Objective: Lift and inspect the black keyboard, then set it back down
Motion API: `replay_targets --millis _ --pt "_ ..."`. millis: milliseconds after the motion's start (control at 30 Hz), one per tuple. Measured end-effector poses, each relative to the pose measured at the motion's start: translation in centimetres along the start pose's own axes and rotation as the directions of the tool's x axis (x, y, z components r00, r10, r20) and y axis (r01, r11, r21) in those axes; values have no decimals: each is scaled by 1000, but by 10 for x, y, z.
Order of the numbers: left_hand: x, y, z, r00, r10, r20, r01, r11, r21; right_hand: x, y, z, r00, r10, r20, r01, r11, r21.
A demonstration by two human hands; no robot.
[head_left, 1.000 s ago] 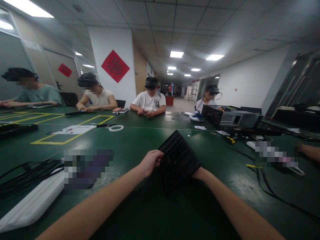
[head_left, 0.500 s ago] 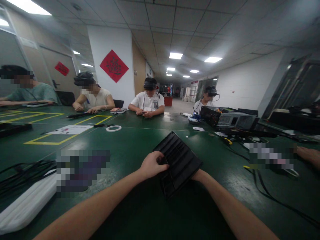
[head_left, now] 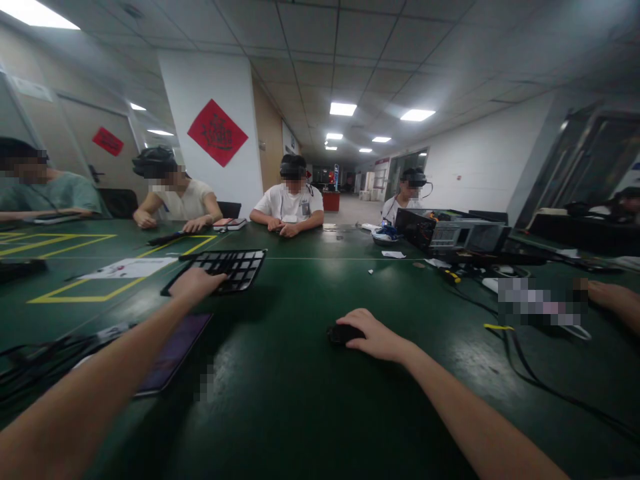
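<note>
My left hand [head_left: 196,283] is closed on a black gridded tray [head_left: 244,272], reaching out over the left side of the table. Pale patches show in the tray's cells, and its far edge tilts up to the right. Nearer the middle, my right hand [head_left: 373,333] has its fingers wrapped round a small black object [head_left: 343,333] at the tabletop. The hand covers part of that object, so its kind is not clear. Below my left forearm lies a flat tablet-like thing with a purple face [head_left: 183,350].
Dark cables [head_left: 55,357] lie at the left, by a printed sheet [head_left: 127,268] and yellow tape outlines [head_left: 75,299]. An opened computer case [head_left: 450,233] stands at the back right. Several people sit around the green table [head_left: 300,413]; another person's hand [head_left: 613,300] is at the right edge.
The black tray has gone from the middle to the far left in my left hand. My right hand has let go of it and now grips a small black object. The view has shifted slightly.
</note>
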State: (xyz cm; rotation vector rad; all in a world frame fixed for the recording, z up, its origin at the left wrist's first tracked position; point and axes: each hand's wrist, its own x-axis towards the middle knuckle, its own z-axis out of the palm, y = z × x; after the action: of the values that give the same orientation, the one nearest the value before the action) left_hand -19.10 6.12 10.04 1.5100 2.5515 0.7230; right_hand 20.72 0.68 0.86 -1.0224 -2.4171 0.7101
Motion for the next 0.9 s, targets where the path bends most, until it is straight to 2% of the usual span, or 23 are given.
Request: replay_targets --millis 100,200,367,467,567,633,700,733,767,800,900 --pt "7 -30 -7 978 -207 0 200 947 251 0 -1 0 1000 -6 -8 6 1000 -4" --pt "10 -51 -6 959 -282 40 258 919 299 0 -3 0 1000 -11 -5 11 1000 -11" --pt "16 -65 -1 969 -226 98 184 930 319 1 2 -9 998 13 -57 -15 999 -36" --pt "17 -65 1 976 -193 103 150 934 323 -5 22 -32 968 67 -240 -96 989 -114" --pt "15 -64 0 978 -182 98 140 932 334 -23 57 -61 873 156 -462 -271 943 -195" --pt "13 -63 0 978 -190 91 149 929 340 -40 82 -76 749 266 -606 -457 871 -182" --pt "11 -63 0 975 -207 86 166 924 343 -58 102 -85 590 409 -696 -664 736 -130" --pt "11 -63 0 972 -217 85 176 923 342 -65 110 -86 551 457 -698 -729 670 -137" --pt "11 -63 1 971 -224 85 183 922 341 -70 116 -86 519 496 -696 -777 612 -143" --pt "12 -63 1 969 -233 84 192 921 340 -74 119 -86 506 520 -689 -802 577 -154" --pt "13 -61 1 966 -243 88 202 921 332 -75 122 -82 489 527 -695 -826 537 -174"
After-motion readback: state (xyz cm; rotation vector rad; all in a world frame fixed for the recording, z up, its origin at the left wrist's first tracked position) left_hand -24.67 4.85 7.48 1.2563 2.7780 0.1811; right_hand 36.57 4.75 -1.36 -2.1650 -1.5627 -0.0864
